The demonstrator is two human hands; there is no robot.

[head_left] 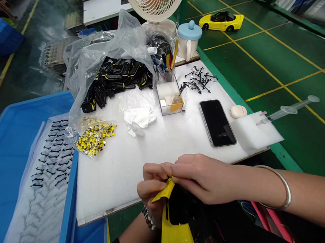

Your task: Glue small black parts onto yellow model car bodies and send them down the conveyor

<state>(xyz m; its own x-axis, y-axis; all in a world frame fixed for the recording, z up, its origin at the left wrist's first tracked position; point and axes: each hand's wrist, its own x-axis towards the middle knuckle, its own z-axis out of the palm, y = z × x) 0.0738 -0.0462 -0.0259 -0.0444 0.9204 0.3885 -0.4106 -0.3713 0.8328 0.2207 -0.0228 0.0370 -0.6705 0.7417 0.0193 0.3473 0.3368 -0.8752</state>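
Note:
A yellow car body part (176, 236) with a dark opening is held over my lap, below the table's front edge. My left hand (153, 187) grips its upper left corner, thumb and fingers pressed together. From the right, my right hand (200, 177) pinches the same corner, its fingertips touching those of my left hand. Whatever small piece may be between the fingertips is hidden. Beyond my hands, on the white foam-topped table (115, 170), lie a crumpled white cloth (139, 120) and a black phone (218, 123).
Plastic bags hold black parts (121, 75) and small yellow parts (94, 137). Blue bins (13, 134) stand left. A clear box (170, 100), small black pieces (199, 79), a lidded mug (189, 38), a fan (156, 2) and a foam block (257, 131) with syringes are farther back.

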